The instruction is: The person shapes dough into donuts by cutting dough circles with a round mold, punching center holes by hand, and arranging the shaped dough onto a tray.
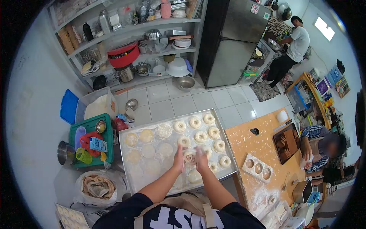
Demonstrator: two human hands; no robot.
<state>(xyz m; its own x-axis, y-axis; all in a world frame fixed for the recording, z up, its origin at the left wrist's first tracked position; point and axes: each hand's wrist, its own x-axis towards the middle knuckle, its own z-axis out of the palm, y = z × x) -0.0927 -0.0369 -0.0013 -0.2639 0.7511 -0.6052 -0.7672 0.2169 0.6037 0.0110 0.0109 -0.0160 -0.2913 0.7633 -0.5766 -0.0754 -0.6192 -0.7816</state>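
Note:
A large metal tray (127, 168) dusted with flour lies in front of me. Ring-shaped pieces of dough (195, 122) fill its right part, and flat round pieces (146, 135) lie on the left. Over the middle of the tray, my left hand (178, 159) and my right hand (201, 158) hold a dough ring (189, 157) between them. The fingers of both hands are floury and somewhat blurred, and they curve around the sides of the ring.
A wooden table (244, 137) adjoins the tray's right side, with a white mould (257, 168) on it. A person (318, 149) is at its far side; another person (299, 42) stands beyond the fridge (236, 45). A green crate (110, 147) and flour sack (85, 189) are left.

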